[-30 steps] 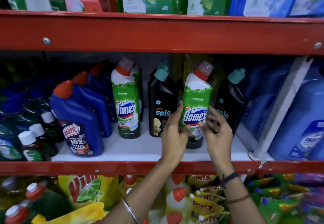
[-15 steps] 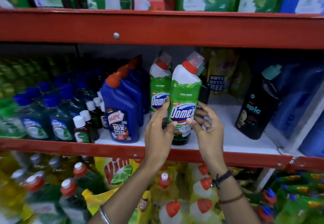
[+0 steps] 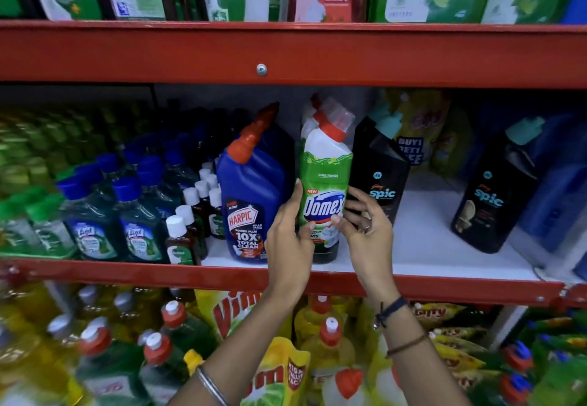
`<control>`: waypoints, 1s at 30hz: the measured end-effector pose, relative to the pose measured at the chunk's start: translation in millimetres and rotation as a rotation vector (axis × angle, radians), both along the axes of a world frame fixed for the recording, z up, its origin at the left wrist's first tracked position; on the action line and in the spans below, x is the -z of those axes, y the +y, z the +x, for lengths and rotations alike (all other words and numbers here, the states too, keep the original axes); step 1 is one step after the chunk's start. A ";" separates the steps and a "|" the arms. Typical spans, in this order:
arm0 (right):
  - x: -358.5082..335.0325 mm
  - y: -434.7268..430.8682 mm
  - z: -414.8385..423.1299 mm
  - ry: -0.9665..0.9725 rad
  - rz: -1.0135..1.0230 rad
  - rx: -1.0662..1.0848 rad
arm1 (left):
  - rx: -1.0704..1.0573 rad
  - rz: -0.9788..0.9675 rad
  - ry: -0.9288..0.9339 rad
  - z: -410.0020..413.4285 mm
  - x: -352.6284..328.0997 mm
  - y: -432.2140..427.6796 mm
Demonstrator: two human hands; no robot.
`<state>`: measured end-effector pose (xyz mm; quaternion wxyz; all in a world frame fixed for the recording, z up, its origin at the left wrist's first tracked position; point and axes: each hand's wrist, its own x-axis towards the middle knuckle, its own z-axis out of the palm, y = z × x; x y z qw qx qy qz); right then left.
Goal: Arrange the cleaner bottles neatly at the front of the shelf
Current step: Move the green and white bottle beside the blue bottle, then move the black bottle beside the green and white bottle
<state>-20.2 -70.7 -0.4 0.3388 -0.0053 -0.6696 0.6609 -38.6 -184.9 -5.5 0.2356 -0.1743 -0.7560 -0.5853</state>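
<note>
Shifted beside the Harpic bottle (image 3: 251, 205), the Domex bottle (image 3: 325, 183) stands grasped between left hand (image 3: 287, 240) and right hand (image 3: 365, 231).

Your arms are bare, no sleeves. Your left forearm carries a thin silver bangle (image 3: 211, 386). Your right wrist wears a dark knotted thread band (image 3: 390, 308) and, lower, a thin brown cord (image 3: 407, 344). A ring (image 3: 367, 228) sits on your right hand (image 3: 368, 234).

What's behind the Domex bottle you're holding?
Right behind the Domex bottle a second white neck with a red collar shows, likely another Domex; its body is covered. Both hands grip the front one.
</note>
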 end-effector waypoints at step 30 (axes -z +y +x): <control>17.6 201.0 52.7 -0.060 0.119 0.602 | 0.613 -0.090 -0.123 5.0 -12.2 220.0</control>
